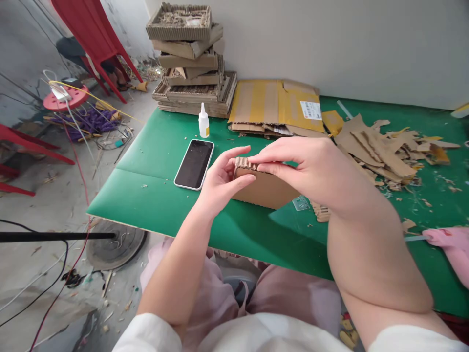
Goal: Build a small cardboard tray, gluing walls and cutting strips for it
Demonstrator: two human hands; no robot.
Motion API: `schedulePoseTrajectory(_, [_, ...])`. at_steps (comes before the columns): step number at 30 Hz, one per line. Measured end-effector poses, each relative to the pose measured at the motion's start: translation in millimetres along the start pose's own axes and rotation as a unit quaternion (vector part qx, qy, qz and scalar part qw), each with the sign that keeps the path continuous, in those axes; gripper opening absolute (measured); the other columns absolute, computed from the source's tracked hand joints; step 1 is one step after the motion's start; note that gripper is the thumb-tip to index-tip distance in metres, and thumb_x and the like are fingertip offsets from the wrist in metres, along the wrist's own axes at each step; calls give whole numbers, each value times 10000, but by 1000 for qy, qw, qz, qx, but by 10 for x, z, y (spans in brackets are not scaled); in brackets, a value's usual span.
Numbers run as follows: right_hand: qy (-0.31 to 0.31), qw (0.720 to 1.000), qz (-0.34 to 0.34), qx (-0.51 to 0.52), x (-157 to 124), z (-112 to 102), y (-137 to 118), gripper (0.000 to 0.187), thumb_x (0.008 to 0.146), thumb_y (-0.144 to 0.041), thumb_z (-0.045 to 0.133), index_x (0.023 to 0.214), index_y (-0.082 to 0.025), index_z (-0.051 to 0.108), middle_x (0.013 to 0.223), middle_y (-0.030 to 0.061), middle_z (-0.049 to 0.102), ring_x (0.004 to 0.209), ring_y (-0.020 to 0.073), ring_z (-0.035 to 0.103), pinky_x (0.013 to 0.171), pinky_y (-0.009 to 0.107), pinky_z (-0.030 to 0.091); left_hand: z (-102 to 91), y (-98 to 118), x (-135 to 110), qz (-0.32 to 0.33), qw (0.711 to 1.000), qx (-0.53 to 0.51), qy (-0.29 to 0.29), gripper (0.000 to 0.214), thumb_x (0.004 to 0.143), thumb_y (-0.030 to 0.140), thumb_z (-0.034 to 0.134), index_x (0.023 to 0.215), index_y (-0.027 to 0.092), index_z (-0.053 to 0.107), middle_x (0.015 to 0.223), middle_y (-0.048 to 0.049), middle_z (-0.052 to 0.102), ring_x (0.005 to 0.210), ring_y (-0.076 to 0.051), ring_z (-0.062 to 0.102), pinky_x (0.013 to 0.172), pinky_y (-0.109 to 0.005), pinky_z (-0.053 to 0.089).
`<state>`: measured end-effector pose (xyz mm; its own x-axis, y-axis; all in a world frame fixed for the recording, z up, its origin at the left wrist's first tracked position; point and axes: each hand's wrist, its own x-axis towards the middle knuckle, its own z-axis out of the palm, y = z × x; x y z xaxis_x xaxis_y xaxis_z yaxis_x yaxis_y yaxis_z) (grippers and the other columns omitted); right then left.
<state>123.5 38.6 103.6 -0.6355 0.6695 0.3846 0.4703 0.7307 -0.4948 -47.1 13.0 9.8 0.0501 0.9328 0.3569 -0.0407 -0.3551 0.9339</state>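
A brown cardboard box (266, 191) stands on its edge on the green table in front of me. My left hand (217, 182) is closed around its left end, thumb on the near face and fingers behind. Along the box's top edge runs a corrugated cardboard strip (242, 163). My right hand (315, 168) pinches this strip from above with thumb and fingertips, and covers the box's right part. Left of the box lies a phone (194, 164) with a dark screen. Behind the phone stands a small white glue bottle (203, 122) with a pointed tip.
Stacked cardboard trays (190, 63) rise at the back, beside flattened cardboard (267, 102) with yellow tape. Torn cardboard scraps (384, 151) cover the right side. A pink glue gun (447, 244) lies at the right edge. Cables and a round stand base (113, 244) are on the floor at left.
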Motion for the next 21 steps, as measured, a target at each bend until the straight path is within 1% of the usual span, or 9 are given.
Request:
schedulePoseTrajectory(3, [1,1000,1,0,2,8,7,198,854,-205,566,906,-283,740,898,-40,736,851,158,670,762,315,529,7,-5,6,19,999,-23,25,404,758,439,710,1123,299,610,848,5,664,785,-145,655,683,-273,547])
schedulePoseTrajectory(7, [-2,1000,0,2,-1,6,3,212,849,-185,560,905,-274,745,894,-33,735,860,161,670,777,319,528,17,0,16,26,995,-86,45,289,724,347,762,988,274,669,836,18,670,738,-98,626,663,-220,520])
schedulePoseTrajectory(11, [-2,1000,1,7,-3,1,-12,208,841,-161,568,887,-253,748,903,-10,735,864,162,667,775,309,525,31,9,21,24,991,-123,47,240,724,261,767,951,272,691,847,26,681,742,-66,620,678,-174,512])
schedulePoseTrajectory(14, [0,1000,-4,12,-9,3,-15,206,835,-147,576,875,-251,749,901,-6,734,853,159,664,763,302,525,44,13,25,31,990,-129,48,225,727,238,763,938,278,697,850,30,683,742,-59,622,679,-163,516])
schedulePoseTrajectory(21, [8,1000,-16,7,-7,21,-10,204,831,-140,580,853,-251,750,895,3,726,830,162,661,746,304,525,58,33,27,42,992,-102,58,204,728,265,762,919,268,690,873,20,684,763,-73,638,681,-181,530])
